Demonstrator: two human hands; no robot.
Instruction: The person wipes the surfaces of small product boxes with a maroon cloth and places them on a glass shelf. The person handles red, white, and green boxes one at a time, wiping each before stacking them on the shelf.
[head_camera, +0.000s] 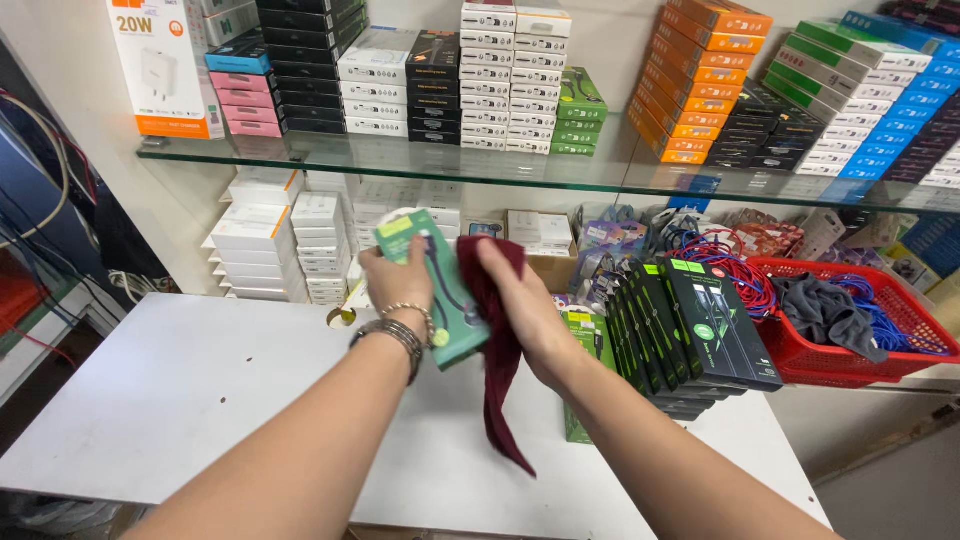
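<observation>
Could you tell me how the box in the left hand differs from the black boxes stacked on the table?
The green box is held up in the left hand; the black boxes lean in a row on the table. One is mostly green, the others mostly black. Both are flat cable packs.

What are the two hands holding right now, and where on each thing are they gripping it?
The left hand grips a flat green cardboard package by its upper left edge. The right hand clutches a dark red cloth near its top, the rest hanging down.
</observation>
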